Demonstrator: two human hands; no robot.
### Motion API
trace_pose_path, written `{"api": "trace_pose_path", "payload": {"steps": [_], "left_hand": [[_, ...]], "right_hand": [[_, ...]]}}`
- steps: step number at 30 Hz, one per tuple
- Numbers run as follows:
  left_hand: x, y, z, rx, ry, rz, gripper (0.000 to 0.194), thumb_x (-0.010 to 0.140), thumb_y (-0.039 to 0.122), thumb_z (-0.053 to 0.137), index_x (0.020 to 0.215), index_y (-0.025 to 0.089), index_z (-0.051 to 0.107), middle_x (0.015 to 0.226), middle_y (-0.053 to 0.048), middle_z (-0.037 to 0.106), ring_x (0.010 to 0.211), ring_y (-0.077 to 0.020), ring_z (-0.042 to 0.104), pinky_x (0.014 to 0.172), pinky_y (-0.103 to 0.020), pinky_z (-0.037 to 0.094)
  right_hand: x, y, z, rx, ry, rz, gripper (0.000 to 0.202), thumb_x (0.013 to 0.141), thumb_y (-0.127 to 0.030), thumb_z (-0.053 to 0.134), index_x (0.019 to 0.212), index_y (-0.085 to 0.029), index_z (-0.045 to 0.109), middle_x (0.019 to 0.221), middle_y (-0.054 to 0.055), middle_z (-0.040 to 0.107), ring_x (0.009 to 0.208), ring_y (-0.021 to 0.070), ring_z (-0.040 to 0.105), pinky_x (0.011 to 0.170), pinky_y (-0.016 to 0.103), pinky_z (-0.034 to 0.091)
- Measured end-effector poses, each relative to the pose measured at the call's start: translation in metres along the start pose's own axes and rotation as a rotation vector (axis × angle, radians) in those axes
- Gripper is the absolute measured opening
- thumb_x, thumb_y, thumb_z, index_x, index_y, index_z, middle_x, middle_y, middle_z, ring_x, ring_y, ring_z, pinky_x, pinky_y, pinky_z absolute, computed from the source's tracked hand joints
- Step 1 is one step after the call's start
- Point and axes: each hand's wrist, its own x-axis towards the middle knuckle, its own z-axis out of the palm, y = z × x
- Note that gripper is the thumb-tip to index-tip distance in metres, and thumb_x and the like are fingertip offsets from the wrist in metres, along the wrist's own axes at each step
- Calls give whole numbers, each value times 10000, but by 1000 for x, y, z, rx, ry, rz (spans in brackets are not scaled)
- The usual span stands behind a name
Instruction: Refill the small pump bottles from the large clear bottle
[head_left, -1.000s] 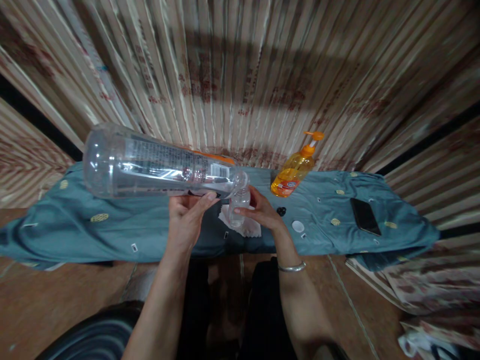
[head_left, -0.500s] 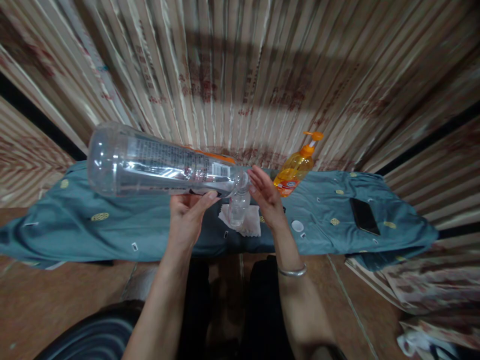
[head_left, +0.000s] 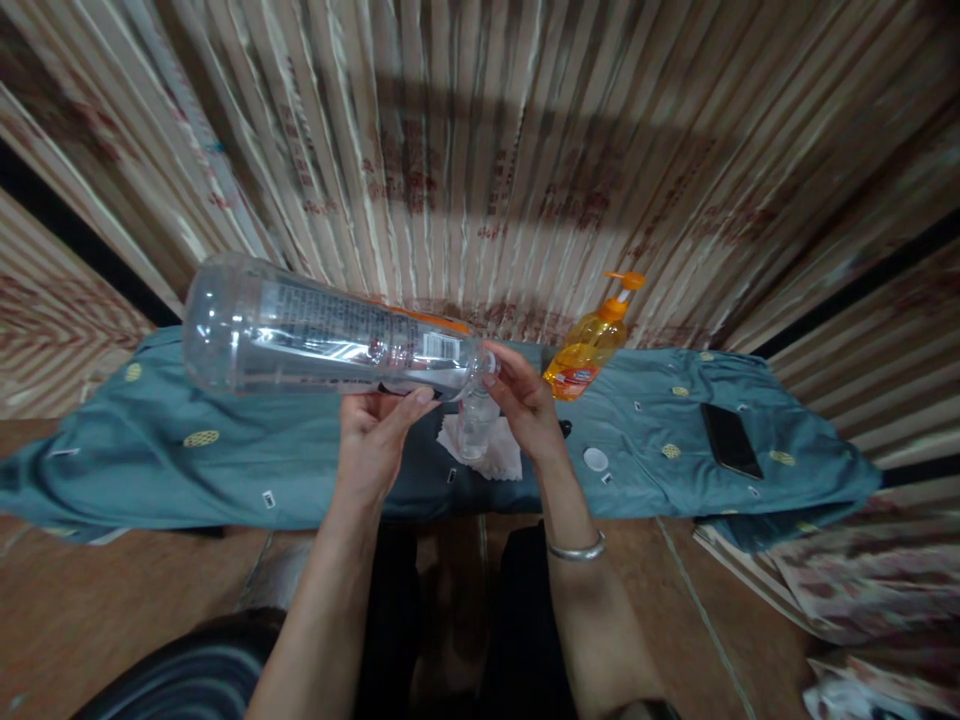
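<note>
A large clear plastic bottle point(head_left: 315, 335) with a printed label lies almost level in the air, its base to the left and its neck to the right. My left hand point(head_left: 375, 435) grips it from below near the shoulder, thumb along the near side. At the neck end, the fingers of my right hand point(head_left: 529, 400) close around the bottle's mouth; whether a cap is there I cannot tell. Just under the neck stands a small clear bottle point(head_left: 474, 432) on a white scalloped cloth point(head_left: 504, 455); its top is partly hidden.
Behind my right hand is an orange pump bottle point(head_left: 585, 350). A white disc point(head_left: 596, 460) and a black phone point(head_left: 731, 440) lie to the right on the green-blue cloth point(head_left: 247, 450) covering the surface. A striped curtain point(head_left: 465, 150) hangs behind. A dark round stool point(head_left: 187, 670) stands lower left.
My right hand's fingers, stretched out beside the bottle's mouth before, have curled in around it. The large bottle has shifted slightly right and down in view, still in my left hand.
</note>
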Motion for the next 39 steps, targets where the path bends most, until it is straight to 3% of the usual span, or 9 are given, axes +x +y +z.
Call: {"api": "trace_pose_path", "payload": {"steps": [4, 12, 22, 31, 36, 39], "left_hand": [[1, -1, -1, -3, 6, -7, 758, 523, 421, 1060, 1166, 215, 715, 867, -30, 803, 838, -263, 810, 771, -392, 684], [2, -2, -3, -30, 22, -35, 596, 514, 390, 1059, 977, 189, 742, 876, -35, 804, 806, -235, 785, 768, -393, 683], [1, -2, -4, -36, 25, 18, 697, 553, 356, 1025, 1148, 236, 684, 881, -9, 772, 837, -237, 782, 761, -393, 681], [2, -8, -10, -33, 25, 10, 490, 555, 306, 1003, 884, 216, 652, 887, -11, 738, 960, -268, 772, 886, -500, 678], [2, -9, -8, -20, 6, 18, 533, 565, 359, 1029, 943, 231, 676, 924, -27, 741, 1019, -292, 772, 877, -490, 682], [2, -9, -7, -45, 18, 28, 595, 542, 358, 1046, 997, 246, 679, 943, -17, 744, 999, -263, 774, 840, -421, 686]], "right_hand": [[1, 2, 2, 8, 2, -18, 440, 946, -607, 783, 1306, -355, 748, 1358, 28, 776, 1306, 259, 707, 1201, 469, 546], [1, 2, 6, -65, 22, -51, 465, 971, -642, 728, 1312, -326, 730, 1319, 51, 782, 1259, 263, 723, 1163, 464, 570], [0, 3, 8, -78, 33, -58, 428, 982, -609, 728, 1312, -335, 726, 1332, 46, 776, 1246, 260, 725, 1158, 466, 572], [0, 1, 9, -75, 31, -63, 441, 987, -611, 721, 1319, -321, 726, 1318, 55, 780, 1266, 267, 718, 1178, 471, 556], [-1, 2, 9, -89, 54, -60, 450, 978, -620, 721, 1313, -319, 726, 1332, 59, 776, 1248, 259, 722, 1157, 456, 571], [-1, 1, 10, -84, 55, -65, 434, 982, -613, 718, 1306, -323, 727, 1314, 54, 780, 1233, 255, 726, 1147, 453, 574]]}}
